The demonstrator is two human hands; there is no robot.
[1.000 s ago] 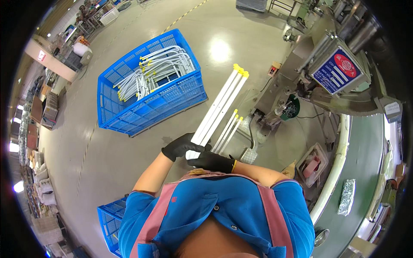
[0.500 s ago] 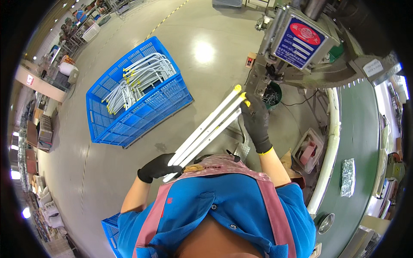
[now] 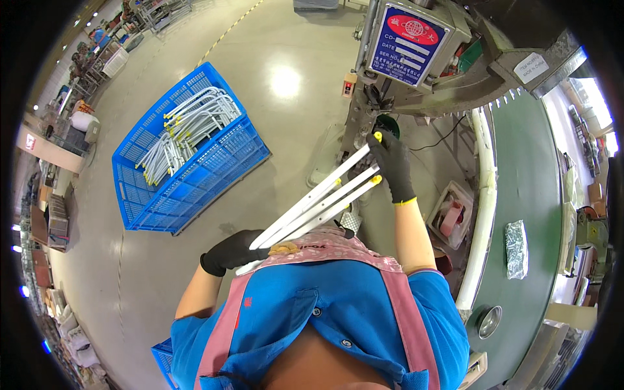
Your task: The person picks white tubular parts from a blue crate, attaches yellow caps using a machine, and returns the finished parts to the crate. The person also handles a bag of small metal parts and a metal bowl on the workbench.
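I hold a bundle of white metal tubes with yellow end caps (image 3: 312, 207) slanting up to the right in front of my chest. My left hand (image 3: 233, 252), in a black glove, grips the lower ends of the bundle. My right hand (image 3: 392, 164), also gloved in black, is closed on the top end of one tube, close to the grey machine (image 3: 422, 78). A blue plastic crate (image 3: 195, 175) on the floor to my left holds several more bent white tubes (image 3: 185, 130).
A green conveyor belt (image 3: 530, 195) runs along my right, with a bagged item (image 3: 517, 239) and a round metal dish (image 3: 487, 320) on it. A small bin (image 3: 450, 211) stands beside the belt. Another blue crate (image 3: 164, 359) sits behind my left elbow. Shelving stands far off at the upper left.
My view has turned right toward the machine. My right hand left the lower ends, slid up the bundle and now grips a tube tip near the machine. The left hand keeps its hold.
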